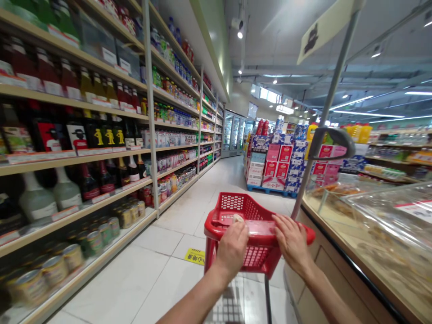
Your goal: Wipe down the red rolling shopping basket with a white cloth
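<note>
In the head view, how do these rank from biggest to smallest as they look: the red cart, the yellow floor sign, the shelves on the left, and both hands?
1. Shelves
2. Cart
3. Left hand and right hand: too alike to rank
4. Floor sign

Both forearms are bare — so are the fingers.

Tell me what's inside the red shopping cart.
Perforated inner walls of the red cart show beyond the handle. The handle, left hand and right hand hide the bottom, so anything lying there cannot be seen.
</note>
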Tool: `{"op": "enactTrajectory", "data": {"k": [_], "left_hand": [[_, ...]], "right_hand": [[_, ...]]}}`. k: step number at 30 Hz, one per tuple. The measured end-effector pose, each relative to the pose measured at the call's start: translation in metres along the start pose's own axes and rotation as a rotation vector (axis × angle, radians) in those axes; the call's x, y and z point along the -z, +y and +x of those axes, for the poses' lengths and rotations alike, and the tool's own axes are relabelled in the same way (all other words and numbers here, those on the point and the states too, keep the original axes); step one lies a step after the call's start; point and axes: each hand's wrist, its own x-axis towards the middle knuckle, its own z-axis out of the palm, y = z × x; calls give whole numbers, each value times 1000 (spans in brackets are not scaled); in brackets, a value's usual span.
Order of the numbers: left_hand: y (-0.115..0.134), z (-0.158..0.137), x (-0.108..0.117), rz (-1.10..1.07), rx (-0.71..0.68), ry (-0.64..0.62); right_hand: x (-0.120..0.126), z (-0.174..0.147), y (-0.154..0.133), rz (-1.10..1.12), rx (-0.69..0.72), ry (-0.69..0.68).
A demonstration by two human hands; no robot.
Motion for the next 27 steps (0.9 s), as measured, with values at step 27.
{"op": "enactTrajectory", "data": {"k": [27], "left_hand": [[1, -24, -2, -313, 225, 15]], "right_hand": [[-3, -24, 3, 354, -59, 7]]}}
